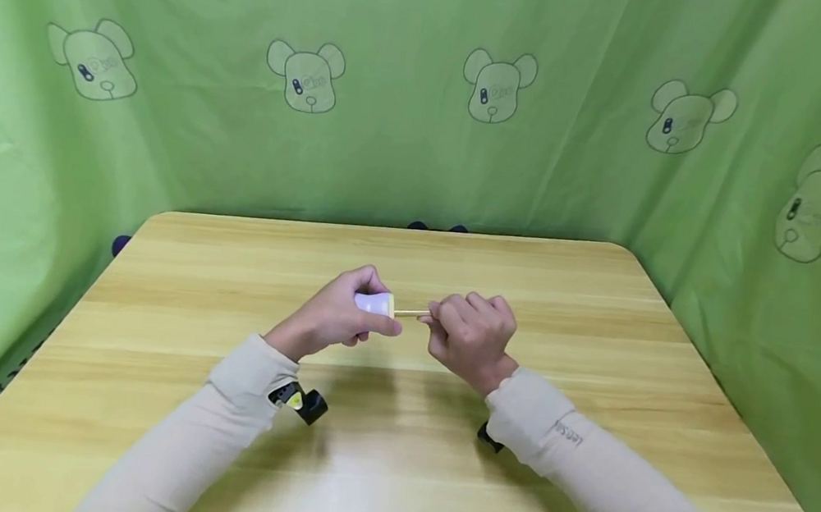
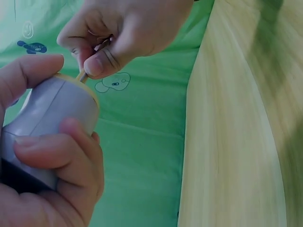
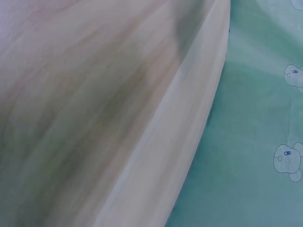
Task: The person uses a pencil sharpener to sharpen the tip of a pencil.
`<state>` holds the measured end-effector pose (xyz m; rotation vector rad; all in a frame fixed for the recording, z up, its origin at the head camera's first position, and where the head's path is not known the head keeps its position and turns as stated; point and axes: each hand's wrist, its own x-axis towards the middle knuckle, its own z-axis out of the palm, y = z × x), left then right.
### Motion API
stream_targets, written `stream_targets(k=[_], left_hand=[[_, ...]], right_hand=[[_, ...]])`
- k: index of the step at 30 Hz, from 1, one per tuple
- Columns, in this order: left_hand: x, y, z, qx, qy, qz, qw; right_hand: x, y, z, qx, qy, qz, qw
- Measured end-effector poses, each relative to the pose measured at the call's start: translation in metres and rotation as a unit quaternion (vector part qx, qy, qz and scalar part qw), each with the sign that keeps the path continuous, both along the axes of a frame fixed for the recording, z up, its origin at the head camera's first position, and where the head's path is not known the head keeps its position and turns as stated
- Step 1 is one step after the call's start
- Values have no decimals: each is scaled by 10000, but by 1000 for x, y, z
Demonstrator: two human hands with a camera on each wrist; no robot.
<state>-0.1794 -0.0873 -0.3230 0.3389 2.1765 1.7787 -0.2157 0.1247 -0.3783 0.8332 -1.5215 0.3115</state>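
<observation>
My left hand [image 1: 336,315] grips a pale lavender pencil sharpener [image 1: 374,304], lying on its side above the table. It has a yellow rim, and a dark base shows in the left wrist view, where fingers [image 2: 52,153] curl round its body. From the rimmed end a thin yellow pencil [image 1: 412,313] sticks out toward the right. My right hand [image 1: 473,336] pinches the pencil's outer part between thumb and curled fingers. The far end of the pencil is hidden in that hand. Only table and curtain appear in the right wrist view.
Beneath both hands lies a light wood table [image 1: 388,485] with rounded far corners. Green curtains [image 1: 396,172] printed with bear faces surround it at the back and sides. Black wrist cameras [image 1: 313,406] hang under the beige sleeves [image 1: 240,404].
</observation>
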Motion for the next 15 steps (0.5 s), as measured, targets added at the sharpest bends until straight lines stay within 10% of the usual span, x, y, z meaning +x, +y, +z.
stream_targets(k=[10,13,15], left_hand=[[0,1,-6,-737,1091,291,9909],[-1,0,-7,-980,1535,437,9823],[-1,-1,-8,-1167,1844,485,9747]], right_hand=[[6,2,12,488,-1325,126,9899],[7,2,22,807,-2361,132,9683],[9,2,30,1086,-3379,137,9348]])
